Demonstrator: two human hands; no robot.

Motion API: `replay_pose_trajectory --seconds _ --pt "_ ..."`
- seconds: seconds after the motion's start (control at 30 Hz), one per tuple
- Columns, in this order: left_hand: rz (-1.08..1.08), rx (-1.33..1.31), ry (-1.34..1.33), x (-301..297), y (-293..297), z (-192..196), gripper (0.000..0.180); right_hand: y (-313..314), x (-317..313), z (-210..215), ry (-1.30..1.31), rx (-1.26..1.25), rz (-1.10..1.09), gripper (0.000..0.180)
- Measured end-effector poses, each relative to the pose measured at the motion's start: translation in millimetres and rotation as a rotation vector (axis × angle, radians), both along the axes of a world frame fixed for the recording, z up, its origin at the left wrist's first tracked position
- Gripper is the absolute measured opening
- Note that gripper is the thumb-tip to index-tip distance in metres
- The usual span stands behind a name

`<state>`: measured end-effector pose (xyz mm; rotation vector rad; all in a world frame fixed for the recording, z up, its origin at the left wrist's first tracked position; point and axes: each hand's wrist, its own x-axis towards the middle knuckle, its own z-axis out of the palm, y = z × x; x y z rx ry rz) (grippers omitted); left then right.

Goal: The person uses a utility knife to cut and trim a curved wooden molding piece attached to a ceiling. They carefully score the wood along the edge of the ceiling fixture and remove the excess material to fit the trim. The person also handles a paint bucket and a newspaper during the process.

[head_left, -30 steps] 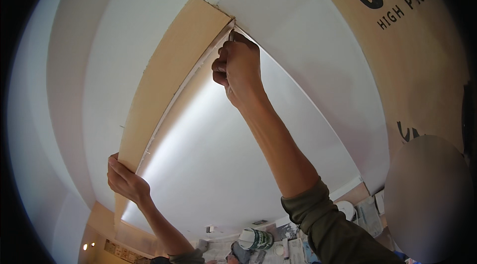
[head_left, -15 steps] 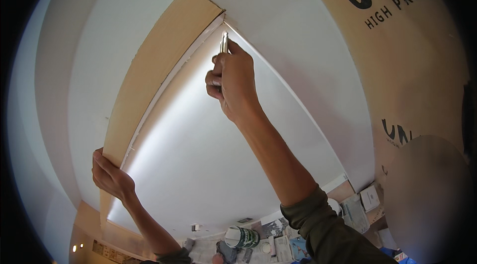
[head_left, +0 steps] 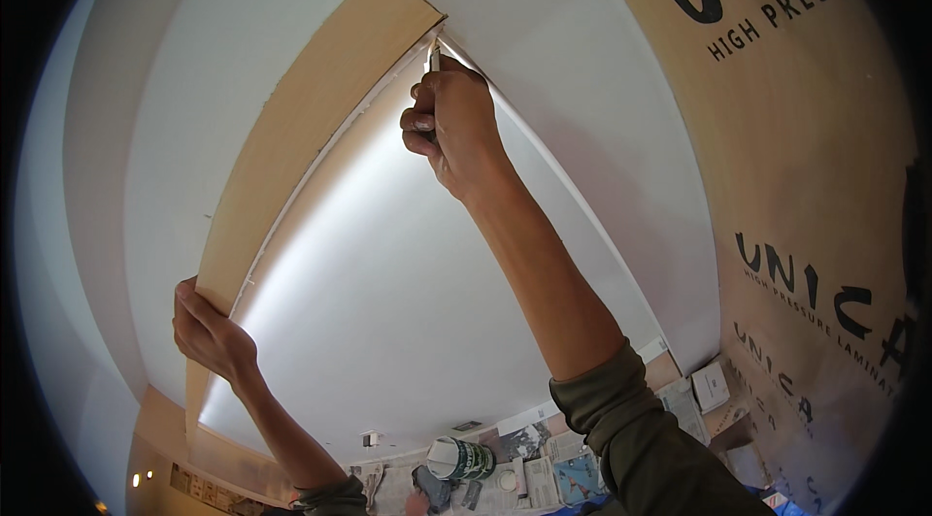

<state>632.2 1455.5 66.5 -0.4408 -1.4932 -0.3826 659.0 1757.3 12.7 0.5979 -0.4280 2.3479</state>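
A long tan laminate strip (head_left: 301,128) runs up a white surface toward a corner at the top. My left hand (head_left: 209,332) grips the strip's lower part and holds it against the surface. My right hand (head_left: 451,123) is raised near the strip's top end, fist closed around a small slim tool (head_left: 435,60) whose tip points into the corner where the strip meets the white panel. My right forearm, in a dark green sleeve, crosses the middle of the view.
A large tan laminate sheet (head_left: 806,176) with black printed lettering fills the right side. Far below lie newspapers (head_left: 544,477) spread on the floor, a paint can (head_left: 461,458) and small boxes (head_left: 714,385).
My right hand has shifted slightly along the top corner with the tool. My left hand has slid lower on the strip.
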Motion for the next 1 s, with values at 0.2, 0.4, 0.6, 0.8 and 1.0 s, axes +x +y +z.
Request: replay_pose_trajectory --seconds 0.2,0.4,0.6,0.8,1.0 --pt "0.001 0.004 -0.004 -3 0 -1 0.056 -2 1 5 -0.030 -0.006 0.011 0.014" --pt "-0.045 -0.007 -0.023 2 1 -3 0.052 -14 28 -36 -0.233 0.192 -0.100 0.060" --pt "-0.096 0.026 0.663 14 22 -73 0.030 -24 73 -116 -0.471 0.623 -0.446 0.073" --pt "-1.256 -0.016 -0.408 -8 211 -142 0.017 -17 111 -165 -0.645 0.738 -0.710 0.073" --pt "-1.753 0.505 -0.775 -61 327 -78 0.042 -27 160 -228 -1.001 0.760 -0.777 0.070"
